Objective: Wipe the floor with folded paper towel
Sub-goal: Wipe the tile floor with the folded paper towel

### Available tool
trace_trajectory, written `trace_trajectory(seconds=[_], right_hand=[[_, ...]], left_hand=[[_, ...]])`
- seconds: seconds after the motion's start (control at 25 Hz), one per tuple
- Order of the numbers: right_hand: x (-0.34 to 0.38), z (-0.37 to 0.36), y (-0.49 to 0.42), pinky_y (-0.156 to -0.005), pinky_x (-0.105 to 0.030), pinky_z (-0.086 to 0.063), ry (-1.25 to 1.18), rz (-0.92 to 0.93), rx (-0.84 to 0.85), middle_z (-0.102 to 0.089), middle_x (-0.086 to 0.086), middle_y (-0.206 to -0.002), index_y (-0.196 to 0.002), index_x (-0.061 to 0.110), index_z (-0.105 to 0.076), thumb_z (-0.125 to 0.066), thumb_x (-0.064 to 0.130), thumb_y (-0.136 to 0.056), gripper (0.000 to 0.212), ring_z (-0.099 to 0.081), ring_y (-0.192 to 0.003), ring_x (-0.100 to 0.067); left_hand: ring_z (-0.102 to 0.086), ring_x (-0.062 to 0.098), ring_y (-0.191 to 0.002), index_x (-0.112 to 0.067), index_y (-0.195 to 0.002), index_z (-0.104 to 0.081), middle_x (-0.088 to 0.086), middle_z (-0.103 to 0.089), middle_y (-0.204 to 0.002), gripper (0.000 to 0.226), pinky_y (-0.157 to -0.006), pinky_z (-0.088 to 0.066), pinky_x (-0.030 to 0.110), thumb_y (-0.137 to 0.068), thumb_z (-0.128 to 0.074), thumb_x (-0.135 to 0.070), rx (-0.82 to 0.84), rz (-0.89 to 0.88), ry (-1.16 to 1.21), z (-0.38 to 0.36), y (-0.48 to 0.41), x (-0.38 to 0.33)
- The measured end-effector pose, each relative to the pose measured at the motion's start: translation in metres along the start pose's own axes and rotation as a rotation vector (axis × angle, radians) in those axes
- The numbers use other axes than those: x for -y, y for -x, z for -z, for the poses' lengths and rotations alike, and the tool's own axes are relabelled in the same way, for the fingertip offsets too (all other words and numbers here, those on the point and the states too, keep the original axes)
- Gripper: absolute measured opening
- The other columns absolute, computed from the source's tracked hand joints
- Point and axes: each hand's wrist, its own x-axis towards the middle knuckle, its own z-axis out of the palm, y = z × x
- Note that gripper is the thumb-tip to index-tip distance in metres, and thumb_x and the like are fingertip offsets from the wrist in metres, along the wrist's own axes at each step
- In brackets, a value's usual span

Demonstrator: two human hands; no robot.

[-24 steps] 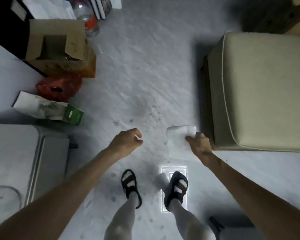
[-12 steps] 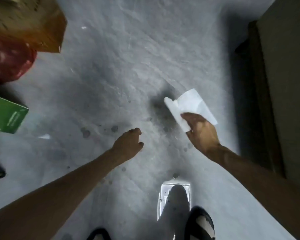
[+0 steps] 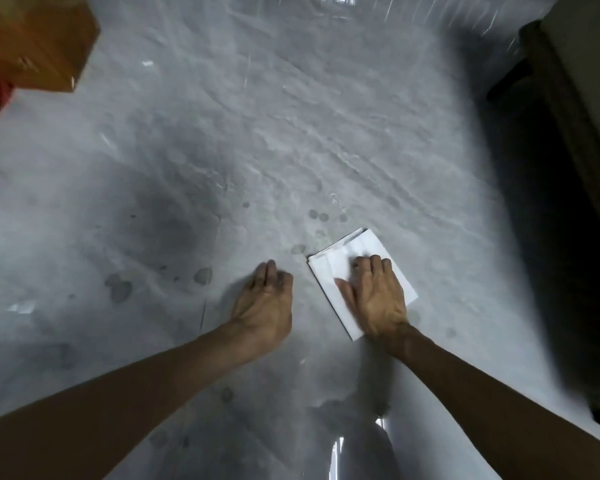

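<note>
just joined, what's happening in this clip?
A person is crouched over a grey floor, wiping it. The right hand presses a folded paper towel flat on the floor, palm down. The left hand rests on the floor beside it, holding nothing. Dark spots lie just beyond the towel, not yet wiped.

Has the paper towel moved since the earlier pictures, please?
Yes. The paper towel, held above the floor earlier, now lies flat on it under the right hand, beside the dark spots.

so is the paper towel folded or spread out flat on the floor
Folded: the paper towel is a compact rectangle with stacked layer edges showing at its far corner, pressed to the floor under the right hand.
</note>
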Motion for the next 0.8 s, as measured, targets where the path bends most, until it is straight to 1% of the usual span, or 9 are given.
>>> trace_trajectory(seconds=[0.08, 0.16, 0.24, 0.32, 0.4, 0.44, 0.52, 0.68, 0.8], right_hand=[[0.003, 0.0, -0.002, -0.067, -0.041, -0.049, 0.003, 0.085, -0.023, -0.062, -0.014, -0.094, -0.101, 0.004, -0.061, -0.061, 0.028, -0.091, 0.026, -0.058, -0.086, -0.035], [0.007, -0.001, -0.009, -0.056, -0.035, -0.049, -0.01, 0.155, -0.033, -0.065, -0.012, -0.087, -0.097, 0.004, -0.062, -0.064, 0.017, -0.089, 0.015, -0.064, -0.08, -0.033], [0.004, -0.003, -0.017, -0.049, -0.031, -0.047, -0.012, 0.209, -0.011, -0.066, -0.009, -0.078, -0.095, 0.006, -0.062, -0.066, 0.015, -0.088, 0.012, -0.065, -0.071, -0.03], [-0.006, -0.004, -0.024, -0.044, -0.028, -0.043, 0.001, 0.328, 0.016, -0.064, -0.007, -0.072, -0.093, 0.008, -0.059, -0.068, 0.016, -0.086, 0.013, -0.065, -0.062, -0.028], [-0.02, -0.005, -0.034, -0.048, -0.031, -0.046, 0.045, 0.379, 0.029, -0.065, -0.012, -0.077, -0.097, 0.006, -0.061, -0.067, 0.013, -0.086, 0.014, -0.066, -0.067, -0.03], [-0.03, -0.003, -0.041, -0.055, -0.037, -0.049, 0.051, 0.31, 0.029, -0.066, -0.017, -0.085, -0.102, 0.003, -0.061, -0.062, 0.01, -0.088, 0.016, -0.066, -0.076, -0.033], [-0.062, 0.006, -0.05, -0.072, -0.046, -0.049, 0.083, 0.008, 0.015, -0.064, -0.024, -0.1, -0.111, -0.001, -0.059, -0.051, 0.006, -0.092, 0.021, -0.062, -0.093, -0.039], [-0.145, 0.026, -0.032, -0.072, -0.046, -0.048, 0.2, -0.512, -0.02, -0.062, -0.024, -0.1, -0.103, 0.003, -0.051, -0.049, 0.006, -0.087, 0.017, -0.061, -0.091, -0.043], [-0.148, 0.025, -0.036, -0.074, -0.046, -0.051, 0.139, -0.658, -0.026, -0.064, -0.024, -0.101, -0.104, 0.005, -0.047, -0.049, 0.013, -0.09, 0.017, -0.063, -0.088, -0.044]], left_hand=[[-0.023, 0.029, -0.141, -0.004, -0.137, -0.033, 0.02, -0.028, -0.15, 0.054, -0.114, -0.024, 0.033, -0.088, -0.045, -0.023, 0.007, -0.002, 0.097, 0.002, 0.007, 0.007], [-0.027, 0.027, -0.138, -0.003, -0.136, -0.035, 0.018, -0.033, -0.145, 0.051, -0.112, -0.028, 0.032, -0.089, -0.045, -0.022, 0.057, 0.034, 0.199, 0.006, 0.008, 0.007], [-0.027, 0.028, -0.138, -0.002, -0.138, -0.034, 0.018, -0.034, -0.145, 0.052, -0.112, -0.03, 0.033, -0.091, -0.046, -0.02, 0.111, 0.098, 0.304, 0.013, 0.001, 0.0], [-0.027, 0.033, -0.139, -0.003, -0.139, -0.034, 0.021, -0.035, -0.146, 0.052, -0.113, -0.029, 0.035, -0.092, -0.046, -0.02, 0.15, 0.135, 0.305, 0.016, -0.009, -0.008], [-0.032, 0.035, -0.137, -0.005, -0.139, -0.036, 0.024, -0.041, -0.144, 0.05, -0.114, -0.028, 0.036, -0.093, -0.045, -0.021, 0.177, 0.147, 0.231, 0.019, -0.016, -0.014], [-0.034, 0.036, -0.137, -0.005, -0.139, -0.036, 0.026, -0.042, -0.143, 0.049, -0.114, -0.029, 0.037, -0.093, -0.044, -0.021, 0.186, 0.152, 0.207, 0.02, -0.018, -0.016], [-0.033, 0.037, -0.137, -0.007, -0.14, -0.036, 0.028, -0.042, -0.143, 0.051, -0.113, -0.03, 0.037, -0.093, -0.045, -0.022, 0.212, 0.165, 0.196, 0.021, -0.019, -0.017], [-0.031, 0.036, -0.138, -0.011, -0.142, -0.034, 0.025, -0.037, -0.147, 0.055, -0.112, -0.034, 0.038, -0.09, -0.047, -0.024, 0.266, 0.169, 0.22, 0.024, -0.019, -0.014], [-0.044, 0.03, -0.129, -0.014, -0.133, -0.045, 0.018, -0.049, -0.139, 0.048, -0.102, -0.045, 0.036, -0.087, -0.05, -0.024, 0.243, 0.157, 0.261, 0.026, -0.02, -0.012]])
